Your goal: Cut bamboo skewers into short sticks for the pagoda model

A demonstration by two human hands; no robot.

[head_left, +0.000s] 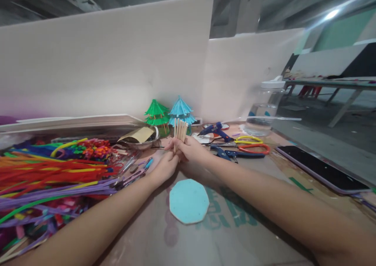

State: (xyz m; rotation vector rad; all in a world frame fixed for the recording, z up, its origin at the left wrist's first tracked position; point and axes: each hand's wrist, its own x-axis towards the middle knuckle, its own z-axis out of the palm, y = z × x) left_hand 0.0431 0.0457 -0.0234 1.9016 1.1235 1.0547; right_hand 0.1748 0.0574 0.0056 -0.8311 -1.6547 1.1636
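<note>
A bundle of thin wooden sticks (180, 129) stands nearly upright between my two hands over the middle of the table. My left hand (167, 165) is closed around its lower part. Wrapped against it from the other side, my right hand (190, 151) also grips the sticks; the lower ends are hidden by the fingers. Nearer to me lies a flat light-blue board (189, 201) with several straight edges and small dots near its rim. Behind the sticks stand a green tiered paper roof model (157, 111) and a blue one (180, 108).
Many coloured pipe cleaners (55, 172) cover the left side, with a metal bowl (143, 144) behind. To the right are a blue glue gun (216, 131), orange-handled pliers (254, 148), a water bottle (261, 111) and a phone (320, 169). White panels (117, 66) close off the back.
</note>
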